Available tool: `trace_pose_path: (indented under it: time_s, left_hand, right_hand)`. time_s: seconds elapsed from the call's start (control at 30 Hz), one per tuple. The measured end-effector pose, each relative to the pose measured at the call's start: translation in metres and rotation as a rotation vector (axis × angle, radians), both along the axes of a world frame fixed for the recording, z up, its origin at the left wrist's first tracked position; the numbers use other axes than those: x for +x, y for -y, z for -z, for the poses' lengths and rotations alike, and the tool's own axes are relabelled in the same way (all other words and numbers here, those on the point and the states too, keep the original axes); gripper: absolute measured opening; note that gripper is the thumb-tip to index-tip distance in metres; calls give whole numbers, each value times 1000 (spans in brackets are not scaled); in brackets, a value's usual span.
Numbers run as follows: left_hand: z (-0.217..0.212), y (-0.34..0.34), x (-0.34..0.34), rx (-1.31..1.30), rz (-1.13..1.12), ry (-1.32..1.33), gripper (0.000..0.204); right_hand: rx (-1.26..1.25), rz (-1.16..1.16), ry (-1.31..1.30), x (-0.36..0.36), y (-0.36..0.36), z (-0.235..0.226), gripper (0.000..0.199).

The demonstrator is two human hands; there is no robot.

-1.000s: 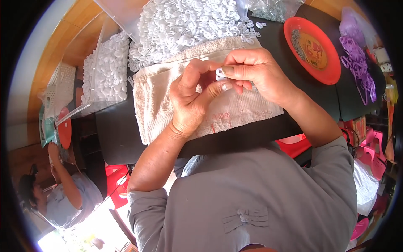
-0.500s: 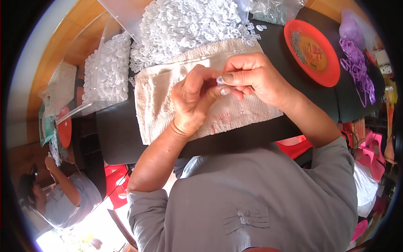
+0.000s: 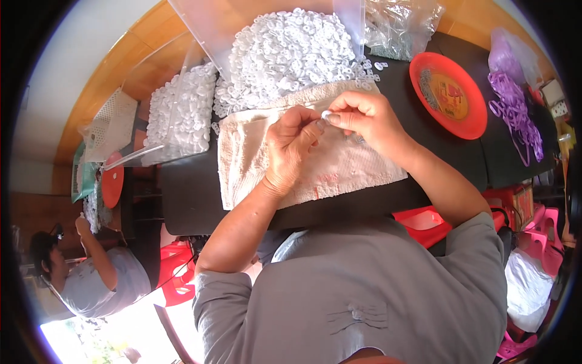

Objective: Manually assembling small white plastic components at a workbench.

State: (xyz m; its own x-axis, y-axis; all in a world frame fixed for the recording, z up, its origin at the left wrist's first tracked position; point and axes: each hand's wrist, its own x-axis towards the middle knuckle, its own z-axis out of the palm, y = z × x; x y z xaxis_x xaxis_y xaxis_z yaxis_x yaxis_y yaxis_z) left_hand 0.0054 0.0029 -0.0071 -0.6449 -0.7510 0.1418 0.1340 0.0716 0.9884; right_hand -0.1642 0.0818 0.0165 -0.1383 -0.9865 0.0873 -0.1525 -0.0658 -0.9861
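Over a beige towel [image 3: 248,176], both hands meet with their fingertips together. My right hand [image 3: 377,126] pinches a small white plastic piece [image 3: 327,114] between thumb and forefinger. Beside it, my left hand [image 3: 288,145] is closed, thumb pressed toward its curled fingers; what lies in its grip is hidden. Just beyond the towel spreads a big heap of small white plastic pieces with holes [image 3: 291,54], spilling from a clear plastic bin [image 3: 203,30]. A few stray pieces lie at the towel's far right corner.
A clear container [image 3: 154,155] of white pieces stands left. On the right are a red oval tray [image 3: 470,118] with small metal parts, a clear bag [image 3: 403,27] and purple ribbon [image 3: 515,115]. Another person [image 3: 100,279] sits far left. Red stools stand below the dark table [image 3: 188,203].
The view has shifted, so the table appears lower and further right. My hands stay together at the fingertips; the white piece now shows more clearly in the right pinch.
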Motion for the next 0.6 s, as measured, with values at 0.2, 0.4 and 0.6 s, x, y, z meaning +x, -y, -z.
trace_pose_path:
  time_s: [0.2, 0.4, 0.6]
  left_hand:
    - [-3, 1, 3, -58, 25, 34, 6]
    - [1, 3, 4, -44, 85, 23, 11]
    - [2, 9, 6, -74, 75, 35, 12]
  right_hand:
    - [-320, 24, -331, 1, 2, 1, 7]
    - [-241, 23, -235, 6, 2, 5, 6]
    - [-146, 14, -133, 4, 3, 3, 9]
